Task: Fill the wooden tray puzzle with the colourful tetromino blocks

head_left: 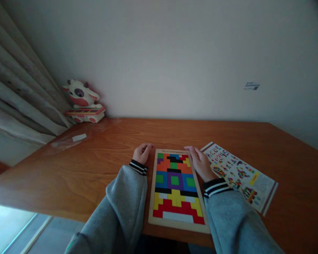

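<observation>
A wooden tangram-style puzzle board (179, 225) lies on the table in front of me, its pale frame filled with coloured block pieces in red, yellow, blue, green, purple, orange, black and white. My left hand (142, 153) rests on the table just left of the board's upper corner, apart from it, with its fingers loosely curled and nothing visible in them. At the upper right corner lies my right hand (200, 163), fingers stretched along the frame's edge and touching it. Its underside is hidden.
A printed pattern sheet (250, 176) lies at the right, partly under my right forearm. A cow-shaped toy with a keyboard (85, 102) sits at the back left, near the curtain (18, 81). Clear tape and a white label (79, 137) are on the tabletop (116, 141).
</observation>
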Motion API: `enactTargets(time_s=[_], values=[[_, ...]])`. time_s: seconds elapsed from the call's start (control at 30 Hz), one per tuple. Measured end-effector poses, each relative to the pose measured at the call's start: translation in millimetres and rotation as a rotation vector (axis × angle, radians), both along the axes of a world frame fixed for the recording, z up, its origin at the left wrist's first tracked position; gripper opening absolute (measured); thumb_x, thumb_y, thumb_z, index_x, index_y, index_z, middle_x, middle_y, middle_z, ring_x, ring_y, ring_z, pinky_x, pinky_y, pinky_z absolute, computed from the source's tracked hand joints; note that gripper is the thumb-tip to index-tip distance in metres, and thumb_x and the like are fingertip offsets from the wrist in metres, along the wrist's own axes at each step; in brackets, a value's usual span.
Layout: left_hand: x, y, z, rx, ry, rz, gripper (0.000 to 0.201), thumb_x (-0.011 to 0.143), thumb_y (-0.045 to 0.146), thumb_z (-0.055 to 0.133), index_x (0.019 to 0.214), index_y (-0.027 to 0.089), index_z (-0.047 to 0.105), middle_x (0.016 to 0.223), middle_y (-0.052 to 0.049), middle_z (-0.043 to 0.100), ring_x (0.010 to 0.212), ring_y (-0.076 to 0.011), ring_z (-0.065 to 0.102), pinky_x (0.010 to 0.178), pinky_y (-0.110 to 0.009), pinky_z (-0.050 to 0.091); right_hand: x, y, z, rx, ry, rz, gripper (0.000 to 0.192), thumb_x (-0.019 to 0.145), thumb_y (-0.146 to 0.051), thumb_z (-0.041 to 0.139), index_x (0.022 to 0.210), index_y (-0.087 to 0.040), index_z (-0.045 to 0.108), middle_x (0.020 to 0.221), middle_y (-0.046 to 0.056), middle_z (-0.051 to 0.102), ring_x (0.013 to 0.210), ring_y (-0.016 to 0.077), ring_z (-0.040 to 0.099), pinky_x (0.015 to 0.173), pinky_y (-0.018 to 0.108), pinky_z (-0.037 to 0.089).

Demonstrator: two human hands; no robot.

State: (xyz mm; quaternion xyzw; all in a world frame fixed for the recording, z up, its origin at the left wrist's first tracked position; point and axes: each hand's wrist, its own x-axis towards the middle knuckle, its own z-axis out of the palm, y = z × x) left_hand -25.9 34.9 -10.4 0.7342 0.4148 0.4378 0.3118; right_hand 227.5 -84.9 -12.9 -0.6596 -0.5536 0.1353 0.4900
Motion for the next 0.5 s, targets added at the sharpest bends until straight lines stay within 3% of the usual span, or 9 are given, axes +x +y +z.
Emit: enactTargets(time_s=[0.17,0.27,0.37,0.5], values=[[-21.4,-10.4,-2.7,0.044,0.098,0.072,0.044,0.096,0.044,0.039,0.097,0.015,0.071,0.098,-0.009,0.075,0.089,-0.0193,0.070,0.079,-0.030,0.056,3.9,-15.3,-1.2,-0.027,-0.095,-0.016,0.051,0.100,-0.053,0.030,0.106,-0.020,0.068,0.106,0.011,0.075,0.103,0.0238,0.069,0.090,0.038,0.053],[-39.0,-24.2,-1.8,0.093,0.239,0.074,0.034,0.094,0.037,0.044,0.101,0.017,0.071,0.101,-0.009,0.074,0.095,-0.0210,0.069,0.086,-0.034,0.055,3.4,-32.1,-1.3,-0.039,-0.176,-0.011,0.047,0.100,-0.049,0.031,0.105,-0.020,0.068,0.105,0.011,0.075,0.102,0.0239,0.069,0.090,0.039,0.052],[-55.5,-43.2,-3.0,0.155,0.397,0.047,0.025,0.087,0.029,0.056,0.106,0.019,0.071,0.117,-0.009,0.071,0.114,-0.0255,0.062,0.105,-0.043,0.045,5.2,-53.2,-3.6,-0.037,-0.269,-0.024,0.041,0.100,-0.041,0.033,0.109,-0.019,0.067,0.114,0.013,0.072,0.110,0.0251,0.065,0.099,0.044,0.047],[-66.9,-64.9,-8.8,0.203,0.565,0.049,0.034,0.087,0.031,0.058,0.119,0.024,0.067,0.140,-0.009,0.057,0.134,-0.0301,0.047,0.116,-0.051,0.030,6.9,-77.5,-7.2,-0.039,-0.390,-0.005,0.034,0.096,-0.028,0.039,0.115,-0.020,0.066,0.123,0.012,0.068,0.118,0.0231,0.062,0.105,0.045,0.044]])
